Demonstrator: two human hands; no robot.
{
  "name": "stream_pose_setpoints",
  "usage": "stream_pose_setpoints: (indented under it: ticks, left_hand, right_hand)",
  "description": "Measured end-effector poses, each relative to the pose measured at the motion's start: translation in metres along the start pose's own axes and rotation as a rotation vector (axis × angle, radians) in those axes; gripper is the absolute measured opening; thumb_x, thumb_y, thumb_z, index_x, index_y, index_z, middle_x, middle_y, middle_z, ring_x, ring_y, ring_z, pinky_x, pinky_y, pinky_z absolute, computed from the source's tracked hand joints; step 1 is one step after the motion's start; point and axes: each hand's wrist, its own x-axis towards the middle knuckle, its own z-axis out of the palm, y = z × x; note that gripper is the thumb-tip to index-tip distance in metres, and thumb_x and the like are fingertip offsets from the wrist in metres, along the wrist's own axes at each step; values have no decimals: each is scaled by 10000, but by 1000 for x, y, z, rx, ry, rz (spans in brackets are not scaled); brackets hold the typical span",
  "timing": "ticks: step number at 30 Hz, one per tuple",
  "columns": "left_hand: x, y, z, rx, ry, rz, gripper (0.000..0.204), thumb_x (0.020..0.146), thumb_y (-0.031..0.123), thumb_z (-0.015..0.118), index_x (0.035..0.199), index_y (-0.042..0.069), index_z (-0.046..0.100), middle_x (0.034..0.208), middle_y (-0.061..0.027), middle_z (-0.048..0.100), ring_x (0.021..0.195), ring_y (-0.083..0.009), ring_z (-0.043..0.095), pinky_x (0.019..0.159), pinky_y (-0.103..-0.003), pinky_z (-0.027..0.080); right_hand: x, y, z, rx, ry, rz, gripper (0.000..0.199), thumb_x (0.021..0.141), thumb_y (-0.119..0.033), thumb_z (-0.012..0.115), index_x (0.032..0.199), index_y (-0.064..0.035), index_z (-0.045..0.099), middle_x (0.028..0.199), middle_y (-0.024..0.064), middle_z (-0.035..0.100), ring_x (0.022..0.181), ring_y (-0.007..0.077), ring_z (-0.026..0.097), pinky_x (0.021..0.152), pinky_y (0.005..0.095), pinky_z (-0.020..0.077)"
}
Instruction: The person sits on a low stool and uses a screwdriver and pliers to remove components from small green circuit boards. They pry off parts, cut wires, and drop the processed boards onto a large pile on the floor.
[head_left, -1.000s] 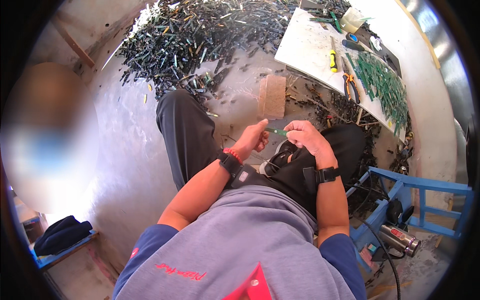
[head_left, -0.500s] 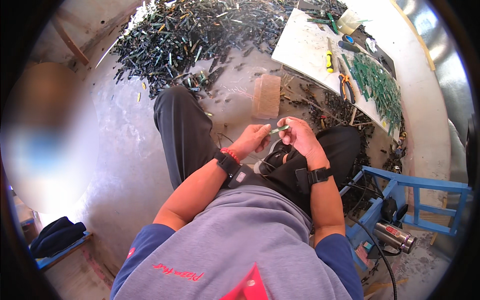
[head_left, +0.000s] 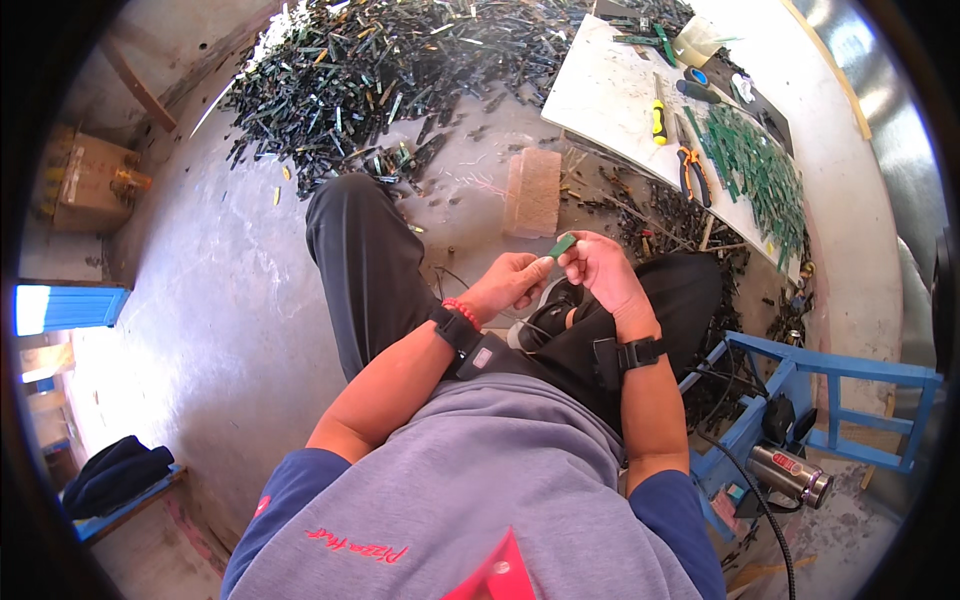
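left hand [head_left: 512, 282], right hand [head_left: 600, 270], pinching green strip [head_left: 561, 245]

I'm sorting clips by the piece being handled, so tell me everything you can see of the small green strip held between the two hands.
The green strip is a small, flat, narrow piece, plain green; its material is too small to tell. It is tilted, its upper end pointing up and right. The left hand pinches its lower end and the right hand touches it from the right. It is held above the person's lap, clear of the floor, just below a brick-like tan block.
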Motion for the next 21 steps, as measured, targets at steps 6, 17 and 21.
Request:
stream_pose_setpoints:
  ticks: [6,17,21]
  left_hand:
    - [1,-1,2,35,-2,-38,368,951,388,524,768,70,551,646,3,524,495,-68,439,454,-219,339]
    - [-1,1,3,67,12,-10,469,970,454,438,749,54,545,636,-23,529,477,-86,439,450,-235,341]
    - [2,-4,0,82,-1,-41,486,982,449,407,733,53,538,617,-26,519,472,-88,441,448,-237,341]
  right_hand:
    - [1,7,-6,-123,44,-16,143,871,-125,599,966,-28,644,788,25,644,614,64,530,545,196,420]
    - [-1,8,-2,-193,96,-11,148,873,-140,605,959,-27,649,795,42,673,588,75,572,516,197,437]
    - [-1,12,2,-200,113,-16,156,874,-136,603,963,-17,650,800,61,678,586,86,593,511,201,448]
